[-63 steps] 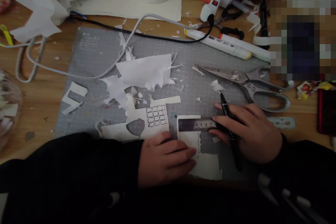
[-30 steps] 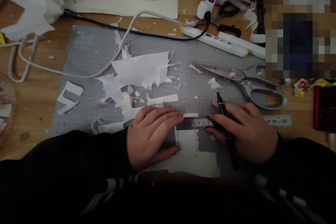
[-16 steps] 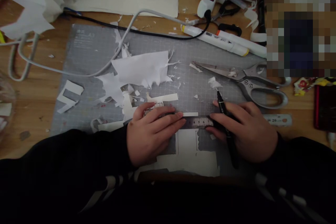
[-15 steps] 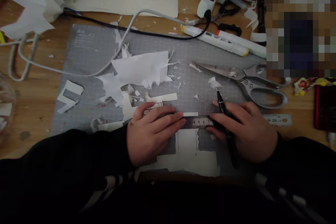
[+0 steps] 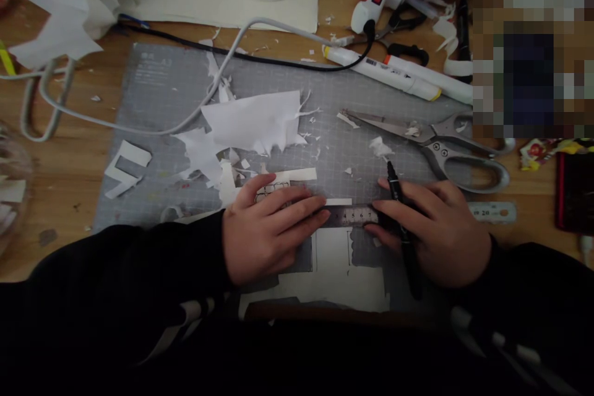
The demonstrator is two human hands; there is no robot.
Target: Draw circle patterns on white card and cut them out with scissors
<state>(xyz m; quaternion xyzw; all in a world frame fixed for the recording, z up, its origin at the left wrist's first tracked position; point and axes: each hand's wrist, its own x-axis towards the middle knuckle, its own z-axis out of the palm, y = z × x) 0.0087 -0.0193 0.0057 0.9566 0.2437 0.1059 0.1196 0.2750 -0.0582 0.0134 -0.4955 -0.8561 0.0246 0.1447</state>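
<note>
1. Left hand (image 5: 271, 232), fingers nearly straight, presses the silver metal ruler (image 5: 357, 216), apparently steadying it.
2. Right hand (image 5: 431, 235), half-curled, holds a slim black pen (image 5: 394, 180) and, shadow permitting, seemingly the ruler.
3. White cut-paper piece (image 5: 331, 253) lies beneath, on the grey gridded mat (image 5: 153, 105).

Left hand (image 5: 266, 232): fingertips shifted up from paper cutout (image 5: 331, 253) onto ruler (image 5: 357, 216) | Ruler's lowest numbers: became covered | Oval grid (image 5: 280, 186): became partly covered
</note>
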